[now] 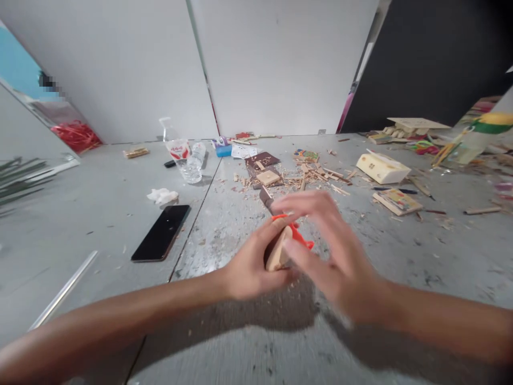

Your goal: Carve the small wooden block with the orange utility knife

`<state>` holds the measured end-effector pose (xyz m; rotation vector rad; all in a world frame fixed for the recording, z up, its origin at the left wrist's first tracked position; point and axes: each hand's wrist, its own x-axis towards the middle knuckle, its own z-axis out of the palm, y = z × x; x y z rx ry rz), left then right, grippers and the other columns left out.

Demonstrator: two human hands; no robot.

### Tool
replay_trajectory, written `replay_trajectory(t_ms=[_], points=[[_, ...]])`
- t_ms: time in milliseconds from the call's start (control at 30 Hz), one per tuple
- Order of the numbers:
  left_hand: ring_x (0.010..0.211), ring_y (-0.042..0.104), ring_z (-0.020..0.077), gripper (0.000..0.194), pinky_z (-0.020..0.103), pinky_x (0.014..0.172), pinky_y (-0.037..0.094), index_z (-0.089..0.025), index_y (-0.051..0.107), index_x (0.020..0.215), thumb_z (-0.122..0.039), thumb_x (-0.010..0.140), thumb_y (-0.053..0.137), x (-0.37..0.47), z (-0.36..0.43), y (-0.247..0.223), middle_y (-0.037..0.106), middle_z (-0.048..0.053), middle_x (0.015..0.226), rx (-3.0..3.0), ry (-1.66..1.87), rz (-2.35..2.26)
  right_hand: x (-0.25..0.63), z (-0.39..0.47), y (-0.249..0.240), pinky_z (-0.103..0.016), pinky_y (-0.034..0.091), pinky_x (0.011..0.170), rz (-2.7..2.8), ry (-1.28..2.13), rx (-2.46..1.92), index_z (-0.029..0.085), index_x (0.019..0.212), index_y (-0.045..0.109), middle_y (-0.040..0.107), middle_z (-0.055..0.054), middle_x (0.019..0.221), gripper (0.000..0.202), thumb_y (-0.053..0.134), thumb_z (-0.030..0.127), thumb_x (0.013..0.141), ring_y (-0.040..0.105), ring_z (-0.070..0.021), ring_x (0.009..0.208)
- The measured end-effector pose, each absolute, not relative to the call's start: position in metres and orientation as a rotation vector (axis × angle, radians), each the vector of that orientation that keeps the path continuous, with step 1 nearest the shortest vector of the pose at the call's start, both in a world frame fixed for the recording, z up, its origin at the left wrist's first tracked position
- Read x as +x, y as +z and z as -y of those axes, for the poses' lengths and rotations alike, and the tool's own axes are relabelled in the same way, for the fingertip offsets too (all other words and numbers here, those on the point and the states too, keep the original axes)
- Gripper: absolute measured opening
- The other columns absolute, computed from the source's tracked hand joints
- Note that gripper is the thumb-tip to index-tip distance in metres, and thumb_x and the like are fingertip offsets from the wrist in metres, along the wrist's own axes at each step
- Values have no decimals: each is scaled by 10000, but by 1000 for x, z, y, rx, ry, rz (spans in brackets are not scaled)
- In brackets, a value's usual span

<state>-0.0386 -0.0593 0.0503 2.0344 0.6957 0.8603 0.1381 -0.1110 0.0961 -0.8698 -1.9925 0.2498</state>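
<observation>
My left hand (256, 264) is closed around a pale wooden piece (277, 254), with the thumb along its near side. A bright orange-red item (298, 235) shows just behind the wood, between my two hands; its kind is unclear. My right hand (334, 256), blurred by motion, hovers over the wood and the orange-red item. Its fingers are bent forward and its thumb stands apart, near the wood's top; nothing visible is gripped in it. Beyond my fingertips is a dark brown strip (265, 197), partly hidden by them.
Wood shavings surround a brown board (262, 160) and a small wooden block (268, 178). To the left are a black phone (161, 233), crumpled tissue (162, 196) and a clear bottle (182, 155). A cream box (382, 168) and patterned block (397, 201) lie right.
</observation>
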Motion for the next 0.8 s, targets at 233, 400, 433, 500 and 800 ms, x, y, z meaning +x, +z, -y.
replay_trajectory(t_ms=[233,400,433,500,800], points=[[1260,594,336,742,487,1105,487,-212,505,1466,-344,798,801,-24,64,48,592,131,1400,1887,911,-476,181,100,43,-544,529,1113,1868,783,-1244,276,1565,359,561,-149,1530,523,480,350,1061,621,-291,1336],[1127,573,295,740,486,1026,479,-255,490,1484,-284,810,794,-25,69,41,514,125,1402,1801,862,-489,191,99,32,-477,547,1069,1776,781,-1346,273,1436,529,669,-104,1392,408,489,404,1052,659,-285,1256],[1075,563,271,727,460,974,487,-263,466,1499,-296,837,766,-26,66,39,513,119,1379,1753,860,-510,195,97,31,-463,560,1041,1744,747,-1399,272,1405,557,689,-99,1348,398,489,451,1056,671,-289,1223],[1021,536,242,679,411,895,479,-281,430,1507,-308,887,704,-27,59,33,542,92,1268,1645,862,-548,203,93,30,-434,578,996,1734,687,-1473,267,1351,599,717,-94,1272,403,476,525,1067,682,-293,1182],[778,476,157,749,270,648,408,-344,474,1402,-390,755,849,-34,13,15,488,7,943,1341,861,-571,212,70,16,-353,656,766,2143,521,-1277,246,1256,684,801,-87,1062,335,546,469,1048,775,-239,893]])
